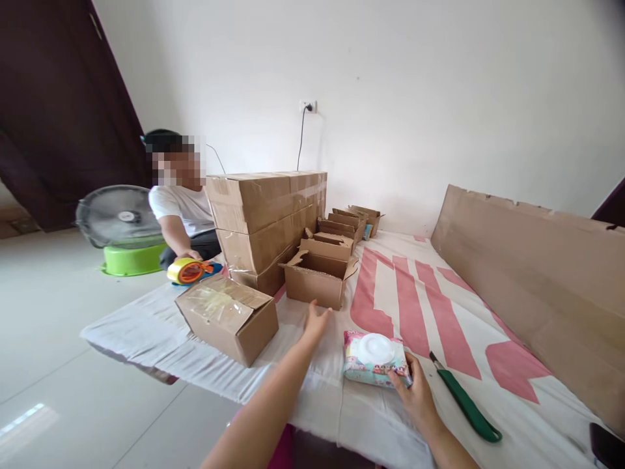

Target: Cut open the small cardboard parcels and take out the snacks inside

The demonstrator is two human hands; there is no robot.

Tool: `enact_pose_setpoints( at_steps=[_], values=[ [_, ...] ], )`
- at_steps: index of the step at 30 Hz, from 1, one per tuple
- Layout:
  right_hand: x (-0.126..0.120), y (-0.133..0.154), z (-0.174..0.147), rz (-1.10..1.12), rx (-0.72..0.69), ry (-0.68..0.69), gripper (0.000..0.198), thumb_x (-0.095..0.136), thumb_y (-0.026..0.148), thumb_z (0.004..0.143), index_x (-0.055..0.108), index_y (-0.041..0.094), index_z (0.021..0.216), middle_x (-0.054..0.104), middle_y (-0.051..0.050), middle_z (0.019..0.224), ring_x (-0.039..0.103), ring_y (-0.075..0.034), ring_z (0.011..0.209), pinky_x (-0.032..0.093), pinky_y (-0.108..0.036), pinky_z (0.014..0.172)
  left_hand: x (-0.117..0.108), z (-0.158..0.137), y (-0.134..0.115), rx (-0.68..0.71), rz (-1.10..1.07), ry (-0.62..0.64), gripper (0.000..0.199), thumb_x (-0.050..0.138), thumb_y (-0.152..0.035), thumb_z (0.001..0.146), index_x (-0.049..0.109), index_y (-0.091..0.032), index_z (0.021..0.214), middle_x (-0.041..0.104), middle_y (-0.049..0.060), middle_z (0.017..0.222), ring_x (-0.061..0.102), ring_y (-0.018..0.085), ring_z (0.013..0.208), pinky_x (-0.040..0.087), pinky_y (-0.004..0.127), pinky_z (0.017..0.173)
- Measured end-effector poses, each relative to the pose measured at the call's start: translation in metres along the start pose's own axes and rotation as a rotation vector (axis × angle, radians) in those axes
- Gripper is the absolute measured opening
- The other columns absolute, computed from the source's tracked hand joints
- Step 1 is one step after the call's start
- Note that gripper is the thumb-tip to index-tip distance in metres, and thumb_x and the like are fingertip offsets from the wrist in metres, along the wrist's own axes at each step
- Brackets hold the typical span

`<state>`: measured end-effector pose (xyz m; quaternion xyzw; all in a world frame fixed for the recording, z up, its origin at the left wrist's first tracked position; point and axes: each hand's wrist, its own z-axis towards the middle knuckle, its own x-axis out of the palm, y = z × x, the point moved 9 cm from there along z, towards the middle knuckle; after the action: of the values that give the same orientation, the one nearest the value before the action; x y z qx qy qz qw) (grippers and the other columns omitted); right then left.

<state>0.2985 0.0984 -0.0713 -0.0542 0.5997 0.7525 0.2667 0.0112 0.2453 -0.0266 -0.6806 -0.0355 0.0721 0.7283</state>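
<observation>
My left hand (pixel 315 322) reaches forward with fingers apart, just short of an open cardboard box (pixel 318 277) and holding nothing. My right hand (pixel 415 391) rests on the near right corner of a pack of wet wipes (pixel 374 358) with a white round lid, lying flat on the white and red cloth (pixel 390 293). A sealed small box (pixel 229 316) with clear tape on top sits to the left. A green-handled cutter (pixel 463 400) lies right of my right hand.
A person in a white shirt (pixel 183 208) sits at the left with a hand on a yellow tape dispenser (pixel 188 270). Stacked large cartons (pixel 266 221), several open small boxes (pixel 342 228), a flat cardboard sheet (pixel 532 280) at right, a floor fan (pixel 120 218).
</observation>
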Motion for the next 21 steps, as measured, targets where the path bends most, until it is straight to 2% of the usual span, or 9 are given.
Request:
enact_pose_setpoints(
  at_steps=[3,5,7,9,11,15,18,21],
  values=[
    [-0.002,0.0,0.0,0.0,-0.011,-0.018,0.056,0.065,0.054,0.078,0.051,0.019,0.119,0.063,-0.013,0.12,0.061,-0.027,0.11,0.049,-0.039,0.093,0.023,-0.055,-0.014,0.111,0.115,0.15,0.046,0.066,-0.038,0.078,0.058,-0.019,0.118,0.061,0.013,0.126,0.054,0.029,0.122,0.04,0.045,0.105],
    [-0.003,0.001,0.0,0.01,-0.011,-0.026,0.056,0.067,0.053,0.077,0.052,0.019,0.119,0.064,-0.013,0.118,0.062,-0.027,0.107,0.05,-0.039,0.092,0.041,-0.095,-0.027,0.258,0.207,0.287,0.047,0.071,-0.037,0.074,0.061,-0.023,0.118,0.062,0.009,0.127,0.048,0.028,0.129,0.034,0.046,0.111],
    [-0.005,0.003,0.001,0.042,-0.013,-0.02,0.055,0.066,0.052,0.078,0.053,0.019,0.119,0.065,-0.012,0.116,0.063,-0.027,0.105,0.051,-0.038,0.09,0.066,-0.134,-0.04,0.529,0.499,0.46,0.065,0.073,-0.04,0.073,0.052,-0.026,0.132,0.05,0.01,0.143,0.034,0.033,0.14,0.025,0.053,0.115],
    [-0.006,0.008,0.0,0.108,-0.025,0.018,0.051,0.063,0.052,0.081,0.054,0.02,0.119,0.066,-0.012,0.117,0.064,-0.027,0.106,0.052,-0.037,0.09,0.082,-0.156,-0.039,0.706,0.77,0.549,0.079,0.074,-0.042,0.072,0.041,-0.029,0.143,0.033,0.011,0.155,0.023,0.037,0.145,0.022,0.058,0.115],
    [-0.001,0.016,-0.004,0.189,-0.052,0.118,0.047,0.058,0.05,0.085,0.056,0.021,0.122,0.065,-0.013,0.122,0.062,-0.027,0.111,0.052,-0.037,0.092,0.083,-0.155,-0.033,0.742,0.929,0.52,0.079,0.072,-0.037,0.076,0.035,-0.032,0.146,0.027,0.011,0.158,0.023,0.038,0.145,0.023,0.059,0.114],
    [0.014,0.033,-0.016,0.184,-0.11,0.345,0.051,0.056,0.045,0.088,0.052,0.022,0.133,0.061,-0.013,0.13,0.06,-0.028,0.115,0.051,-0.038,0.095,0.063,-0.137,-0.028,0.699,1.052,0.409,0.066,0.057,-0.016,0.085,0.037,-0.036,0.145,0.038,0.007,0.154,0.035,0.034,0.139,0.032,0.055,0.108],
    [0.019,0.034,-0.02,0.049,-0.124,0.373,0.056,0.058,0.047,0.087,0.05,0.02,0.135,0.064,-0.014,0.125,0.064,-0.027,0.103,0.053,-0.038,0.085,0.045,-0.13,-0.03,0.691,1.064,0.387,0.06,0.048,-0.009,0.086,0.043,-0.032,0.142,0.045,0.006,0.149,0.041,0.03,0.135,0.038,0.049,0.103],
    [0.022,0.027,-0.02,-0.009,-0.11,0.376,0.053,0.058,0.048,0.086,0.054,0.017,0.129,0.068,-0.014,0.112,0.065,-0.026,0.094,0.053,-0.038,0.081,0.028,-0.124,-0.035,0.68,1.06,0.336,0.056,0.044,-0.007,0.087,0.049,-0.029,0.138,0.051,0.007,0.144,0.047,0.028,0.129,0.04,0.045,0.099]
  ],
)
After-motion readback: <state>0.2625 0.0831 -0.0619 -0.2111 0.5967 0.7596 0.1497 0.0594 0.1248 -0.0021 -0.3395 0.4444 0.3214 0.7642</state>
